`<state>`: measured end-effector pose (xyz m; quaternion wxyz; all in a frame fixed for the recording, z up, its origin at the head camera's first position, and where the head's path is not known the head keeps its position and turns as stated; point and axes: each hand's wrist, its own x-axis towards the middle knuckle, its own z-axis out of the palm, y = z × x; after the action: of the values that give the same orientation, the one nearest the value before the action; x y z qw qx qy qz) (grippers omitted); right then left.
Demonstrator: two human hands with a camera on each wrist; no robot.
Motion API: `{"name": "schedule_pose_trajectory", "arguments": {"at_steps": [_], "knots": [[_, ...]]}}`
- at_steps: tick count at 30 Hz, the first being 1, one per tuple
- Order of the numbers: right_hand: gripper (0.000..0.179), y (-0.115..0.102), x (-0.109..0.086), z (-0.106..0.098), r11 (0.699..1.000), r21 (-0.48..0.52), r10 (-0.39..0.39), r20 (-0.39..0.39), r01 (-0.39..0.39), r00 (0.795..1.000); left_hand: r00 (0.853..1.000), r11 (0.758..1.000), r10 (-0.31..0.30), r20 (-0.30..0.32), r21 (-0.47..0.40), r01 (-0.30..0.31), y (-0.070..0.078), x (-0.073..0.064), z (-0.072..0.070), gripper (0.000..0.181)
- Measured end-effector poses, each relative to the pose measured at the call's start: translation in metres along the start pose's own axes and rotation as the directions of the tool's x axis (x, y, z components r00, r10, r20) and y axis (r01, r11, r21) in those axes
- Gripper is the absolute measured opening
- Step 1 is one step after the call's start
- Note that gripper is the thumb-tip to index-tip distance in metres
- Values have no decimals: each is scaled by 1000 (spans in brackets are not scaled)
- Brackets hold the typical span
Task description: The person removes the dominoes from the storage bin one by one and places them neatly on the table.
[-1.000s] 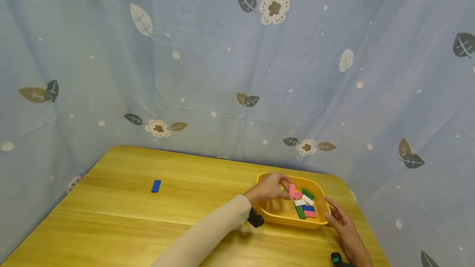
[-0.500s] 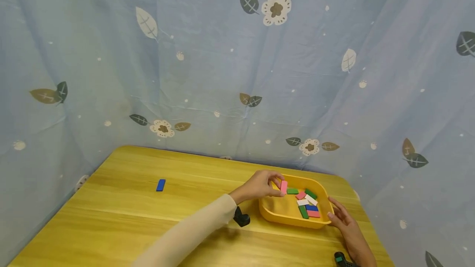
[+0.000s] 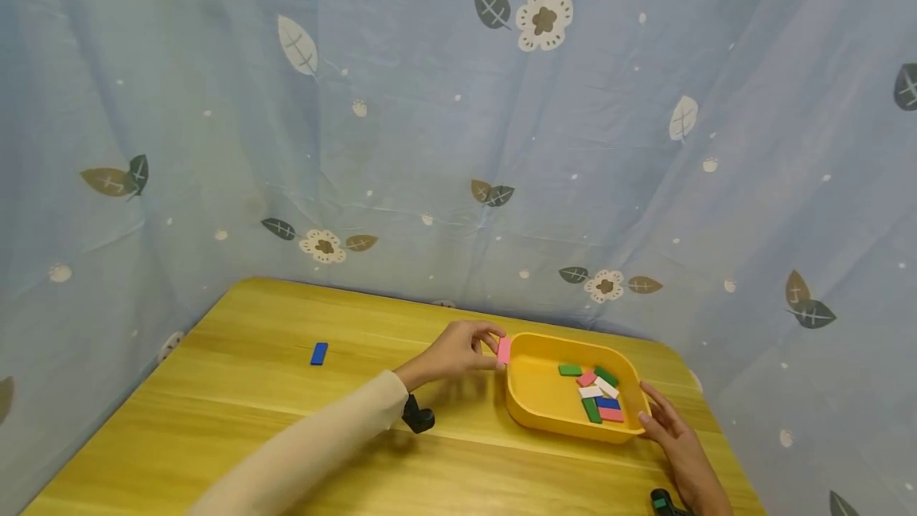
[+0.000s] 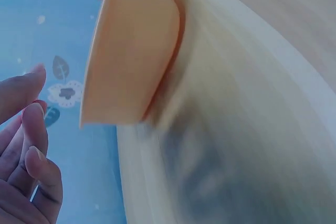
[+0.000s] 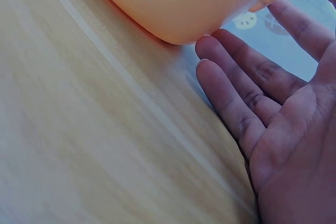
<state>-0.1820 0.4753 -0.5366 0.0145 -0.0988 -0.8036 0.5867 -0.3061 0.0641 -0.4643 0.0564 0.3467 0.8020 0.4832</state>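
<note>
My left hand (image 3: 456, 350) pinches a flat pink rectangular block (image 3: 505, 350) between thumb and fingertips, just outside the left rim of a yellow plastic tub (image 3: 533, 420). In the left wrist view the block is hidden, and the curled fingers (image 4: 39, 163) show beside the tub's outer wall (image 4: 131, 51). At the tub's right end, my right hand (image 3: 677, 440) touches the rim with thumb and index finger. The right wrist view shows its fingers (image 5: 220, 85) fairly straight against and beside the tub wall.
Several green, white, pink and blue blocks (image 3: 591, 392) lie in the right part of the tub. A single blue block (image 3: 318, 353) lies on the wood-grain table (image 3: 215, 404) at the left. A patterned blue curtain (image 3: 415, 126) hangs behind the table.
My left hand has lifted the pink block out from over the tub and carried it left past the rim. The right hand has stayed at the tub's right end.
</note>
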Motion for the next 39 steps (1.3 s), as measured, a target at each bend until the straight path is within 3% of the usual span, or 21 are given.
{"name": "schedule_pose_trajectory", "arguments": {"at_steps": [6,11,14,23,39], "knots": [[60,2,0,0,1000,4,2,0,-2,1000,999,999,-32,-15,2,32,-16,-18,-19,49],[62,1,1,1,1000,14,15,7,-15,1000,994,995,-96,-60,18,98,-31,-36,-37,49],[63,0,1,2,1000,12,25,4,-25,1000,991,994,-102,-83,31,105,-38,-44,-47,49],[66,-5,-3,-1,998,29,50,17,-51,999,984,993,-99,-150,44,107,-51,-64,-74,48],[64,-4,-2,1,999,25,21,18,-22,1000,956,970,-199,-215,93,223,-76,-105,-113,48]]}}
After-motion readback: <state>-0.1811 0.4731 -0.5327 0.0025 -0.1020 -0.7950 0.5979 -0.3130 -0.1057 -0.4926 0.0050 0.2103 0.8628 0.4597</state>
